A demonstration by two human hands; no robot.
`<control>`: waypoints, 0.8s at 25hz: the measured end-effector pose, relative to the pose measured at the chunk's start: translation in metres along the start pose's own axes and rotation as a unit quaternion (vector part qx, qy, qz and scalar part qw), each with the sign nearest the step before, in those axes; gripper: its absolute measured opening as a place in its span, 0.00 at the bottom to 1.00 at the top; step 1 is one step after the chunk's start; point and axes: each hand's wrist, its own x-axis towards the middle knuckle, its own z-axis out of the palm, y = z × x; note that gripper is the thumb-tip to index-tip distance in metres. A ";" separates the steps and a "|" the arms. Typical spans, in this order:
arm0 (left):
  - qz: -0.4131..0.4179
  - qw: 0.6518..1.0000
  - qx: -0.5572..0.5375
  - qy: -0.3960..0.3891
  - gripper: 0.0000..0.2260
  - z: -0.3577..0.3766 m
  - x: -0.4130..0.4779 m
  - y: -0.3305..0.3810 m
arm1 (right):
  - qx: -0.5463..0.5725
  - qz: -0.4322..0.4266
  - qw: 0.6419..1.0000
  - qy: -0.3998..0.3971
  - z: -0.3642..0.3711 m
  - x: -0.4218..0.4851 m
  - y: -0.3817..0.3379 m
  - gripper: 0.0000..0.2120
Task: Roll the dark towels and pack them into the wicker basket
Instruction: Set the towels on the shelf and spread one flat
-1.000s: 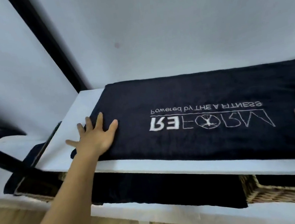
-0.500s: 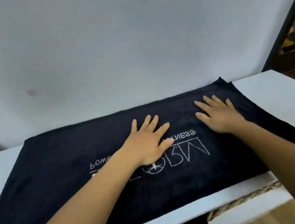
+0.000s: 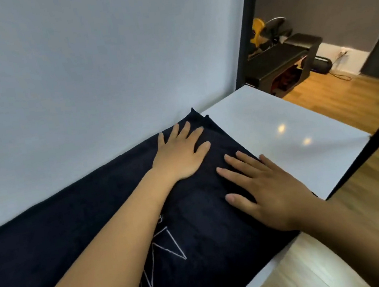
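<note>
The dark towel [image 3: 219, 224] lies spread flat on the white worktop [image 3: 279, 130], its far edge against the pale wall. It is navy-black and softly napped, with white stitched lettering [image 3: 169, 250] partly hidden under the left forearm. The left grip [image 3: 180, 152] and right grip [image 3: 268, 193] both rest palm-down near its right end, released, fingers straight and spread

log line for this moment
dark towel: flat, unrolled, on white tabletop | left hand: flat on far corner | right hand: flat on right edge
</note>
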 end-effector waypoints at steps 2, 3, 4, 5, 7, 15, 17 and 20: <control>-0.008 0.995 -0.067 0.068 0.22 0.004 0.022 0.020 | 0.005 0.001 1.000 0.004 -0.005 -0.002 0.031 0.34; -0.009 0.987 -0.105 0.118 0.20 0.005 0.030 0.032 | 0.010 -0.001 1.000 0.013 -0.008 -0.004 0.051 0.34; -0.016 0.977 -0.137 0.162 0.18 0.006 0.039 0.045 | 0.018 -0.007 1.000 0.023 -0.012 -0.006 0.070 0.35; -0.031 0.969 -0.157 0.186 0.17 0.007 0.048 0.057 | 0.031 -0.009 0.999 0.032 -0.014 -0.008 0.084 0.36; -0.072 0.967 -0.156 0.186 0.14 0.005 0.067 0.076 | 0.100 -0.010 0.993 0.068 -0.020 -0.012 0.104 0.32; -0.159 0.958 -0.079 0.227 0.10 -0.028 0.116 0.058 | 0.151 0.047 0.977 0.146 -0.038 -0.040 0.127 0.25; -0.127 0.972 -0.058 0.190 0.11 -0.006 0.121 0.068 | 0.151 0.063 0.975 0.150 -0.032 -0.042 0.125 0.21; -0.110 0.960 -0.043 0.252 0.11 -0.003 0.123 0.064 | 0.223 0.125 0.956 0.146 -0.035 -0.063 0.132 0.18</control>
